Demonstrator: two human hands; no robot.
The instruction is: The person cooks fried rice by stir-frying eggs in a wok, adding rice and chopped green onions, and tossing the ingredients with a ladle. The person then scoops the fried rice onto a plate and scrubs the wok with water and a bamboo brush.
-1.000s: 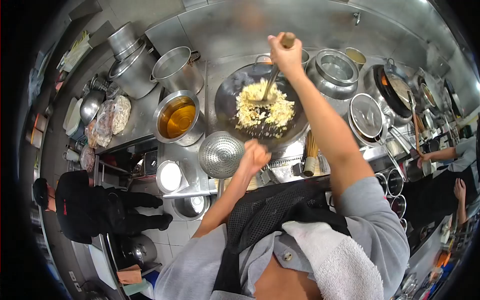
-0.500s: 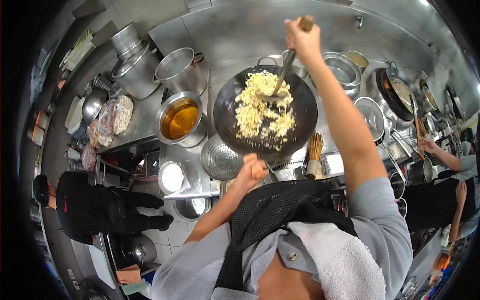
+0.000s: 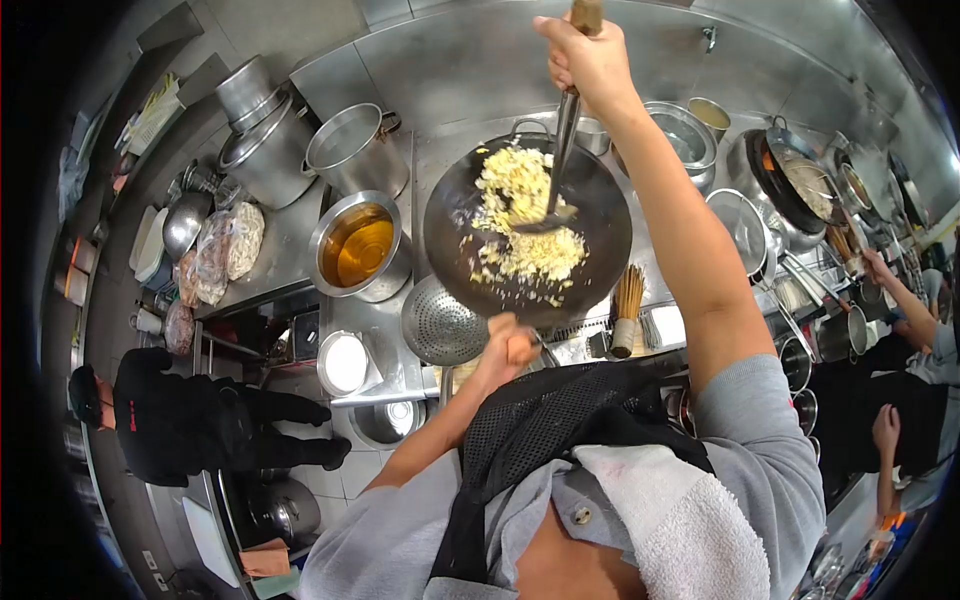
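My right hand (image 3: 597,70) is wrapped round the upper handle of a long metal ladle (image 3: 562,150), whose wooden end sticks out above the fist. The ladle's bowl lies among yellow and white egg fried rice (image 3: 515,178) in a dark wok (image 3: 600,215). My left hand (image 3: 508,347) is closed in a fist at the wok's near edge, gripping the wok there; its grip is partly hidden. Just left of that hand lies a perforated strainer (image 3: 440,322).
Left of the wok stand a pot of amber oil (image 3: 402,250) and a tall steel pot (image 3: 390,165). A bamboo brush (image 3: 626,318) and a wire strainer (image 3: 738,222) are on the right. A person in black (image 3: 180,415) is at left; another person's arm (image 3: 905,300) is at right.
The ladle has swung more upright and its bowl has moved nearer in the wok, parting the rice into a far and a near heap. My right hand has shifted slightly left and up.
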